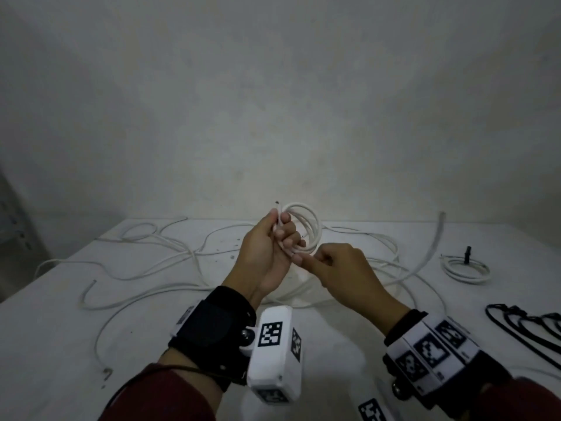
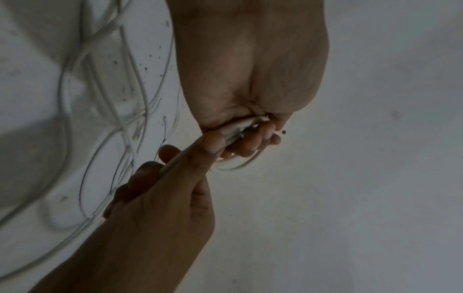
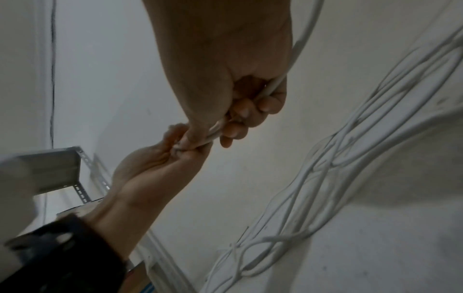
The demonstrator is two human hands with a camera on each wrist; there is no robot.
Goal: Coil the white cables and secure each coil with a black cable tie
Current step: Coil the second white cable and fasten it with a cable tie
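Coil [image 1: 303,229], white round cable in smooth loops, held above the table [image 1: 349,323]: left hand [image 1: 267,250] clenched around it; right hand [image 1: 340,268] pinching its trailing strand. Loose white cables [image 1: 151,259] sprawl beneath; tied coil [image 1: 466,268] and black cable ties [image 1: 528,326] lie far right

Dark red sleeves [image 1: 158,393] reach to both forearms. A black strap [image 1: 212,326] wraps the left wrist, carrying a white box [image 1: 274,354] with black square-patterned markers — the right wrist band [image 1: 431,354] shows similar markers.
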